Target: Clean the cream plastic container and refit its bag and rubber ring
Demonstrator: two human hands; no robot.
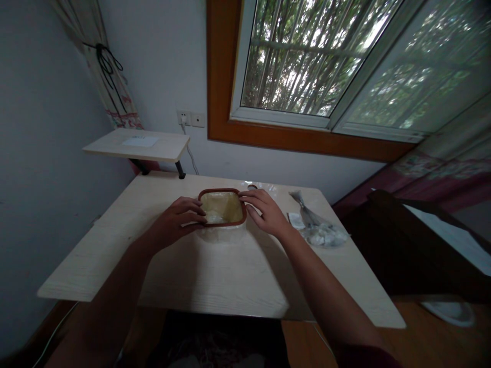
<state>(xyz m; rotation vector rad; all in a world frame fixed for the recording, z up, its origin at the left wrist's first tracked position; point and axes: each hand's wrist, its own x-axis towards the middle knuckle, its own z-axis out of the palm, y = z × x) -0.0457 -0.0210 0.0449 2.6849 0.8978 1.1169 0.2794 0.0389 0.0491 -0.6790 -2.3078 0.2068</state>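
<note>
A small trash bin (245, 216) stands at the middle of the table, its mouth facing me. It has a reddish-brown rim and rounded corners. The inside looks yellowish, with what seems to be a thin clear plastic liner (215, 216) in it. My left hand (178, 221) grips the left side of the rim, fingers reaching over the edge. On the opposite side my right hand (265, 208) holds the upper right corner, its fingertips on the rim and the thumb lower down. The bin's lower body is hard to make out against the table.
To the right on the table (238, 286) lies a clear bag (324, 236) of whitish pieces, its neck twisted, beside a small white paper (296, 221). Clear plastic and a small round item (252, 187) lie behind the bin. A raised shelf (169, 146) stands at the back left.
</note>
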